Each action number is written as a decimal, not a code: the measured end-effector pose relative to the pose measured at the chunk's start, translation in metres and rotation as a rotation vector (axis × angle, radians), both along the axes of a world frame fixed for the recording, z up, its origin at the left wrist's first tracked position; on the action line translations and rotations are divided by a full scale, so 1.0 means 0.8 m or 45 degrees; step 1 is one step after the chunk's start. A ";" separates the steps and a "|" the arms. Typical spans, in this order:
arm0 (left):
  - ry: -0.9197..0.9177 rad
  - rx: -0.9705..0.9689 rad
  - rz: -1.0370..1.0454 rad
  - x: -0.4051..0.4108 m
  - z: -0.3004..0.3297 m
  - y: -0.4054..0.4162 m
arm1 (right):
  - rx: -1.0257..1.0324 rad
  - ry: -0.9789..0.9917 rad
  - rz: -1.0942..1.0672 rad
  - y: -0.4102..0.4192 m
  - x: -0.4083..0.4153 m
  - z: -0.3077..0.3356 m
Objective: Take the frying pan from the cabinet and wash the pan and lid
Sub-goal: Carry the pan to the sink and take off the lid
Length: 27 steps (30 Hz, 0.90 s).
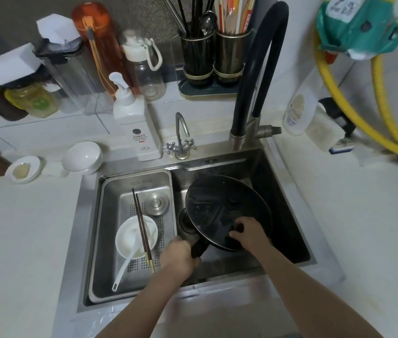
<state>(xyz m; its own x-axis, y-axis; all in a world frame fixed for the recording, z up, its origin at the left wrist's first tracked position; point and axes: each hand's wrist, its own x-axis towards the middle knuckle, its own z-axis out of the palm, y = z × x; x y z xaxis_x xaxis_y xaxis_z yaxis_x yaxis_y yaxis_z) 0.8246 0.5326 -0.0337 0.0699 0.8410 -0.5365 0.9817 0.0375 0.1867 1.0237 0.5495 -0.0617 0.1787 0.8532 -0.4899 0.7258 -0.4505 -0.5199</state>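
A black frying pan (219, 206) with a glass lid on it sits tilted in the right half of the steel sink (288, 215). My left hand (178, 256) is closed around the pan's dark handle at the sink's front. My right hand (248, 234) rests on the near part of the lid, fingers curled on a dark part there, probably the lid's knob; my fingers hide what it is.
A steel drain tray (110, 240) fills the sink's left half, holding a white bowl (129, 237), a white spoon and chopsticks (143, 228). A tall black faucet (259, 76) arches over the sink. Soap bottle (135, 123), bowls and bottles stand behind on the counter.
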 end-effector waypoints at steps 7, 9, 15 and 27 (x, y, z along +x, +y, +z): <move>0.107 -0.020 -0.196 0.005 -0.011 -0.004 | 0.024 0.033 -0.067 0.008 0.010 0.001; 0.140 -0.039 -0.273 0.007 -0.010 0.001 | 0.022 0.037 -0.099 0.010 0.013 0.000; -0.115 0.041 -0.195 0.040 0.001 0.060 | 0.023 0.050 -0.161 0.020 0.019 -0.002; -0.287 -0.005 -0.261 0.119 -0.045 0.172 | 0.054 0.077 -0.143 0.077 0.034 -0.024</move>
